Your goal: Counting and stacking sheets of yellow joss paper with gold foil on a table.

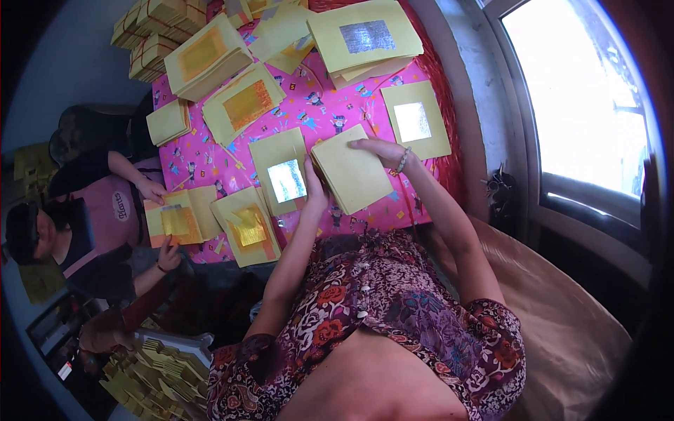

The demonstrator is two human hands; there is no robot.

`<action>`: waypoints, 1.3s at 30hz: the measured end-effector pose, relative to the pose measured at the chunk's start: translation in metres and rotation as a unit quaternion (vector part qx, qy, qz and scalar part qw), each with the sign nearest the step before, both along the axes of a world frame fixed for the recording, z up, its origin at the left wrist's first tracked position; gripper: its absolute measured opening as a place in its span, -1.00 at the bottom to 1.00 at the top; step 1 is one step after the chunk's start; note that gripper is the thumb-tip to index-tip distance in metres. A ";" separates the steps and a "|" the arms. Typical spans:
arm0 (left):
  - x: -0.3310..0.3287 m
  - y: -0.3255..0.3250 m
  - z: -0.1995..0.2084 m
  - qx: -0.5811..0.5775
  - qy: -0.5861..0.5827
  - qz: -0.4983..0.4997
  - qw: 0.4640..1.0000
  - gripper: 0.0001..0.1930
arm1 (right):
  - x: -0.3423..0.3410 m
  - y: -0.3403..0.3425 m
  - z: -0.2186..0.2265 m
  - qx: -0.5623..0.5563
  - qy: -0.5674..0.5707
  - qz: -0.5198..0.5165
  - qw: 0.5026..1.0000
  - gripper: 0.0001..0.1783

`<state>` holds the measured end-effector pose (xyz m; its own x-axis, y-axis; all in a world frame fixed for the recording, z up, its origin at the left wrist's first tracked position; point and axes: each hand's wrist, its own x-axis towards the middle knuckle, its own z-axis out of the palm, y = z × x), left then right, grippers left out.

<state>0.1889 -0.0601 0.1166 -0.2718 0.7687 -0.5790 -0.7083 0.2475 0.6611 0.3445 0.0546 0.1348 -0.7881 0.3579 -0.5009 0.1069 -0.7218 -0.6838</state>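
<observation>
Between my two hands is a stack of plain yellow paper sheets (353, 172), held tilted over the pink table. My left hand (315, 186) presses along its left edge with the fingers upright. My right hand (382, 151), with a beaded bracelet at the wrist, grips the upper right edge, thumb on top. Left of my left hand lies a yellow sheet with a silver foil square (286, 180). Another sheet with a silver square (413, 121) lies to the right, beyond my right hand. A stack with a gold foil square (247, 226) rests farther left.
A co-worker (105, 210) at the left handles gold-foiled sheets (172, 221). Tall yellow paper stacks (207, 59) and a silver-foiled stack (365, 38) stand at the far side. Tied bundles (151, 56) are piled at the far left. Red stringy strands (449, 105) line the right edge.
</observation>
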 end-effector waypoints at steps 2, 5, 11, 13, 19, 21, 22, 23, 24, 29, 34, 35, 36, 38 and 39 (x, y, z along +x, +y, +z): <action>-0.001 0.002 0.002 -0.010 -0.006 -0.004 1.000 -0.34 | 0.001 0.003 -0.005 -0.023 0.000 0.015 1.000 -0.42; -0.008 0.005 -0.005 -0.016 -0.026 -0.013 0.999 -0.34 | -0.007 0.002 -0.010 -0.022 -0.020 0.028 0.999 -0.42; -0.014 0.012 -0.017 -0.024 -0.046 -0.012 0.999 -0.31 | -0.019 -0.003 -0.024 0.053 -0.049 0.013 0.997 -0.36; -0.015 0.010 -0.019 -0.008 -0.058 -0.009 0.998 -0.31 | -0.021 -0.003 -0.026 0.062 -0.043 0.010 0.997 -0.35; -0.014 0.012 -0.034 -0.006 -0.022 0.003 1.000 -0.28 | -0.022 -0.006 -0.030 0.040 -0.049 -0.013 0.998 -0.33; -0.014 0.012 -0.037 0.008 -0.043 0.013 0.999 -0.27 | -0.024 -0.008 -0.030 0.058 -0.066 -0.008 0.996 -0.34; -0.014 0.012 -0.040 0.008 -0.044 0.009 0.999 -0.27 | -0.024 -0.007 -0.029 0.058 -0.067 -0.012 0.996 -0.34; -0.014 0.012 -0.041 0.024 -0.046 0.006 0.999 -0.26 | -0.023 -0.006 -0.028 0.062 -0.061 0.003 0.996 -0.35; -0.014 0.012 -0.040 0.040 -0.048 0.004 0.998 -0.26 | -0.023 -0.006 -0.025 0.067 -0.054 0.019 0.996 -0.36; -0.016 0.012 -0.041 0.010 -0.047 -0.001 0.999 -0.24 | -0.021 -0.010 -0.010 0.081 -0.053 0.009 0.995 -0.37; -0.018 0.013 -0.047 0.016 -0.045 -0.020 0.999 -0.22 | -0.023 -0.010 -0.024 0.074 -0.057 0.009 0.996 -0.37; -0.019 0.012 -0.049 0.015 -0.044 -0.020 0.999 -0.22 | -0.023 -0.011 -0.026 0.083 -0.050 0.004 0.995 -0.37; -0.017 0.013 -0.045 0.010 -0.046 -0.018 0.999 -0.22 | -0.023 -0.012 -0.027 0.092 -0.044 -0.003 0.995 -0.38; -0.015 0.013 -0.038 0.002 -0.047 -0.018 0.999 -0.22 | -0.022 -0.009 -0.029 0.079 -0.043 0.000 0.996 -0.39; -0.016 0.012 -0.037 0.007 -0.042 -0.024 0.999 -0.22 | -0.022 -0.009 -0.029 0.068 -0.042 0.007 0.997 -0.40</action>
<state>0.1727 -0.0476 0.0797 -0.1850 0.7878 -0.5876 -0.7494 0.2737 0.6029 0.3220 0.0458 0.1060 -0.7507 0.4157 -0.5135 0.1775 -0.6218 -0.7628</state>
